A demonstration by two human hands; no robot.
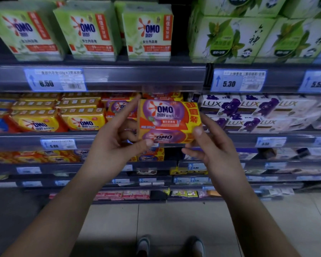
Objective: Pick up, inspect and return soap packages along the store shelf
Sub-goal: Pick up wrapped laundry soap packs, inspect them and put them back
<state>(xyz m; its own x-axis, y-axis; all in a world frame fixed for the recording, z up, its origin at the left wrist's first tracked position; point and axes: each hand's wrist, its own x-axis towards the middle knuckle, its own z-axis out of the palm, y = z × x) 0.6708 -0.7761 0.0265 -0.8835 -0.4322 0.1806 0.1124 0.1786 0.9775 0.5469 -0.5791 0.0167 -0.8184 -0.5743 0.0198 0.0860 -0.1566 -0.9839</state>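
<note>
The person holds a purple-and-orange OMO soap package (pixel 168 121) up in front of the shelf, between both hands. The left hand (pixel 117 143) grips the package's left end: its forefinger reaches up along the upper left corner, its thumb presses under the lower left edge, and the other fingers curl behind. The right hand (pixel 211 145) takes the package's right end, thumb pressed on the lower right front corner, fingers wrapped behind and below. The package sits upright, label facing the camera.

Directly behind the package is the middle shelf row; just left of the package lie yellow OMO soap packs (pixel 82 115), and just right of it stand white and purple LUX soap boxes (pixel 235 110). Above the package, past a shelf rail with a 6.50 price tag (pixel 55 80), stand green OMO boxes (pixel 147 32). Well below the package, the person's shoes (pixel 170 245) show on a tiled floor (pixel 174 217).
</note>
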